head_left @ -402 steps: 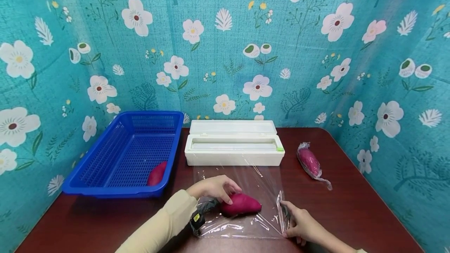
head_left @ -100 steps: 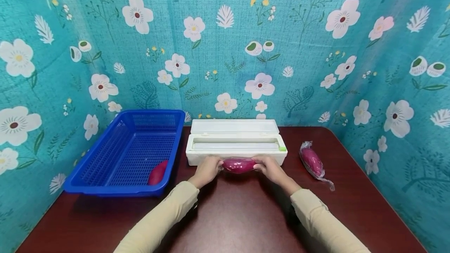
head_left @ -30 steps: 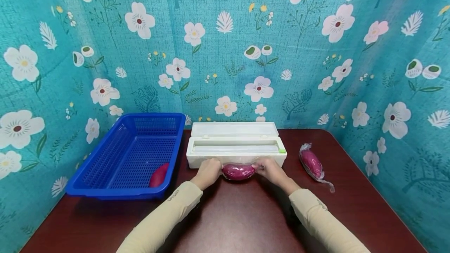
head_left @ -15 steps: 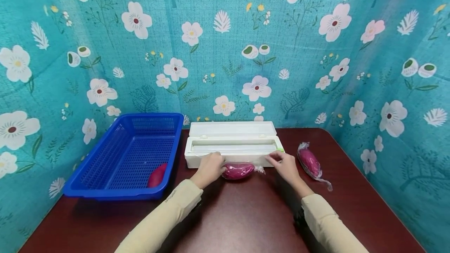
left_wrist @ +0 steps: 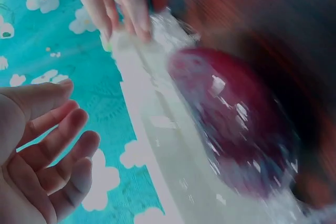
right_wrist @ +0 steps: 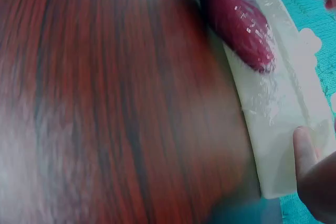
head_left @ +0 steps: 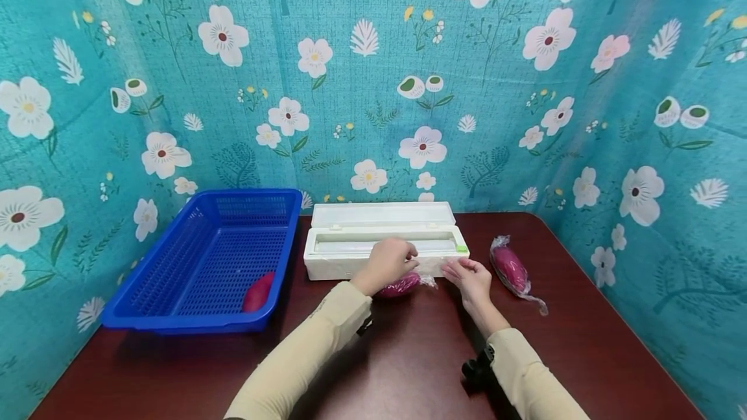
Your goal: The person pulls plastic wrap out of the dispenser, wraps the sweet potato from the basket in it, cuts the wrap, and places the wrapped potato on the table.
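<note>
In the head view, a purple sweet potato [head_left: 401, 285] wrapped in cling film lies along the front of a white cling film dispenser [head_left: 327, 269], its right end twisted. My left hand [head_left: 388, 263] hovers over its left part, hiding some of it. The left wrist view shows that hand's fingers [left_wrist: 62, 129] loosely bent with nothing in them, apart from the wrapped potato [left_wrist: 231, 124]. My right hand [head_left: 471, 280] is at the dispenser's right front corner, its fingertips on the front face. The right wrist view has its thumb [right_wrist: 303, 148] extended along the white box [right_wrist: 273, 166].
A blue plastic basket [head_left: 192, 324] on the left holds one unwrapped sweet potato [head_left: 258, 291]. Another wrapped sweet potato [head_left: 510, 269] lies to the right. The dispenser's lid [head_left: 382, 214] stands raised at the back, before a floral curtain [head_left: 362, 115]. The brown table [head_left: 403, 368] extends toward me.
The sweet potato, bare on spread film at first, became wrapped with both hands gripping its ends. The right hand then let go and moved right; the left has since released and lifted rightward.
</note>
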`<control>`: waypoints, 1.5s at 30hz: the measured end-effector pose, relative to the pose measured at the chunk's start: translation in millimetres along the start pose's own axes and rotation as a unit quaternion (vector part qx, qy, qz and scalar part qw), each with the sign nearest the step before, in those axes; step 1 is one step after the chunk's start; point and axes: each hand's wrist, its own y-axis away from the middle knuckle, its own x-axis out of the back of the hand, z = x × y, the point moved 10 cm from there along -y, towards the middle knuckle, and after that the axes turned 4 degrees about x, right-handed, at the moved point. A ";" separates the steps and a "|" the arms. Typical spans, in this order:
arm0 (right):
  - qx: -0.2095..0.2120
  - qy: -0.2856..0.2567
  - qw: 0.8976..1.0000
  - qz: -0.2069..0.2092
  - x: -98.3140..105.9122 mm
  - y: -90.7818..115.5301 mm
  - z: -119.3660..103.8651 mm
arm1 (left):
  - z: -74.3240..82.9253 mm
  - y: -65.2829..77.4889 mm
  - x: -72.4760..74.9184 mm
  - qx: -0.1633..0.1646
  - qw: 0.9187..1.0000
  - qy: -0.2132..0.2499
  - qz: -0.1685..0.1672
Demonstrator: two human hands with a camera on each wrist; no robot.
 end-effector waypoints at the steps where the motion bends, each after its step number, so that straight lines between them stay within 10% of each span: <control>1: -0.011 0.006 1.000 0.004 -4.9 5.8 -4.0 | 4.3 -3.9 -2.5 -0.005 1.000 0.002 -0.001; 10: -0.068 0.096 0.993 0.006 -19.1 22.2 -9.3 | 25.7 -34.6 -20.5 0.016 0.999 0.035 -0.020; 19: -0.030 0.158 0.984 0.079 -23.7 33.2 -33.2 | 32.6 -53.8 -41.4 0.072 0.994 0.070 -0.035; 29: 0.036 0.242 0.958 0.147 -18.2 29.7 -48.3 | 54.8 -59.7 -46.2 0.038 0.994 0.098 0.005; 45: 0.091 0.193 0.971 0.112 -21.3 29.9 -52.8 | 35.1 -59.4 -59.4 0.084 0.990 0.077 0.078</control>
